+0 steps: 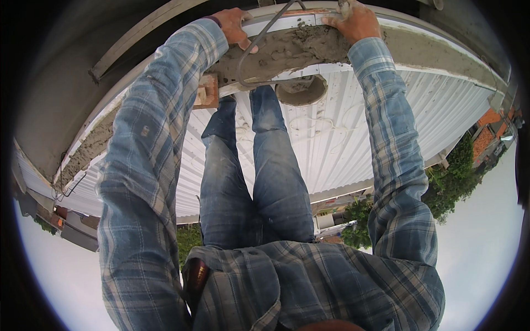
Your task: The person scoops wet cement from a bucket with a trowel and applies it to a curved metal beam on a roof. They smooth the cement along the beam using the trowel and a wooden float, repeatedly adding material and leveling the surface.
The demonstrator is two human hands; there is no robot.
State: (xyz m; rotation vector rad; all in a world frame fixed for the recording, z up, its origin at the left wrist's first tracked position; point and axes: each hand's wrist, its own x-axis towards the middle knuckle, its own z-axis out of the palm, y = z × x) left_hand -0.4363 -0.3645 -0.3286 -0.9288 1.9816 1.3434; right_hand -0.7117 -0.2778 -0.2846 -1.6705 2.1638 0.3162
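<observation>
A pale straight-edged rail (281, 23) runs along the far side of a wall top spread with wet grey mortar (292, 47). My left hand (236, 27) grips the rail, its thumb side close over the mortar. Farther right, my right hand (355, 23) is closed on the same rail; its fingertips look smeared grey and are partly hidden. Between my hands, a bent metal rod clamp (259, 41) crosses the mortar from the far rail to the near white rail (326, 69).
Below the wall is a white corrugated metal roof (353, 143), with my legs over it. A mortar-crusted round container (302, 92) stands by the near rail. An orange brick (208, 91) sits beside my left forearm. Trees (455, 176) and rooftops lie beyond.
</observation>
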